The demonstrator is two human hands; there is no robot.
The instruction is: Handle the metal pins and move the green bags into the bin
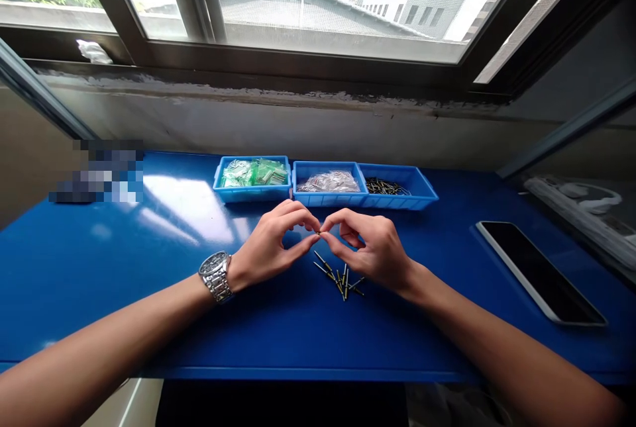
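Observation:
My left hand (275, 241), with a metal-band wristwatch (216, 277) at its wrist, is closed in a pinch of thumb and forefinger. My right hand (372, 248) pinches too, and the fingertips of both hands meet over the table. Between them shows a tiny dark, brassy bit (318, 233), mostly hidden by the fingers and too small to name. Just below the fingertips, several thin metal pins (342, 279), silver at one end and dark or brass-coloured along the rest, lie in a loose heap on the blue table (238, 334).
Behind my hands stand a blue bin (252, 195) of green-edged plastic bags, a blue bin (328, 200) of clear-bagged parts and a blue bin (422, 196) of loose dark pins. A phone (541, 275) lies at right, near a ledge with white cable (599, 202). Windows rise behind.

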